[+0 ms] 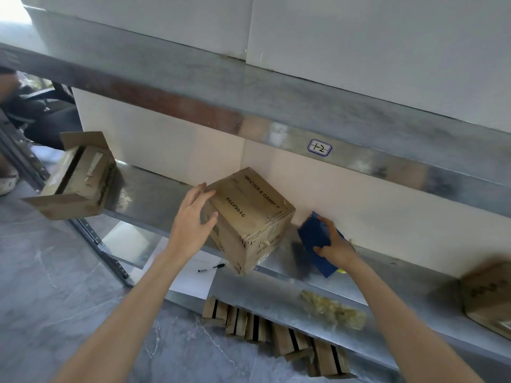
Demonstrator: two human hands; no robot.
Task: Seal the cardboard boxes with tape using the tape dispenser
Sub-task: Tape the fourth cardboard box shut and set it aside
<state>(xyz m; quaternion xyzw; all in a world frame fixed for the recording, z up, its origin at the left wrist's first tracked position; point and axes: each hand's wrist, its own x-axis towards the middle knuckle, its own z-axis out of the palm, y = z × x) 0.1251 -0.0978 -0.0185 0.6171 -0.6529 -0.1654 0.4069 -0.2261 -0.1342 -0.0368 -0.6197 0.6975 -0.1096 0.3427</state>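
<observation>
Along the shelf's front edge: the cardboard box [249,217] sits tilted near the middle of the shelf [154,194], with one lower corner jutting past the edge.
Box's look: brown and worn, with printed lettering and a number on its upper face. The edges are scuffed and carry scraps of old tape. The flaps look closed, and no fresh strip shows.
Left hand [193,219]: clasps the box's upper left corner, fingers over the top and thumb on the near face.
Right hand [336,244]: fingers wrap the blue tape dispenser [315,236], just right of the box and close to the back wall. Whether the dispenser rests on the shelf cannot be told.
Step in hand: probably squaring the box up for taping.
Doing it well: set the box flat and fully on the shelf, seam upward. Keep the left hand pressing the flaps together. Start the tape on a side face, then draw it straight along the seam.
Shelf ends: an open box [80,178] at the left, another box [486,294] at the right.
</observation>
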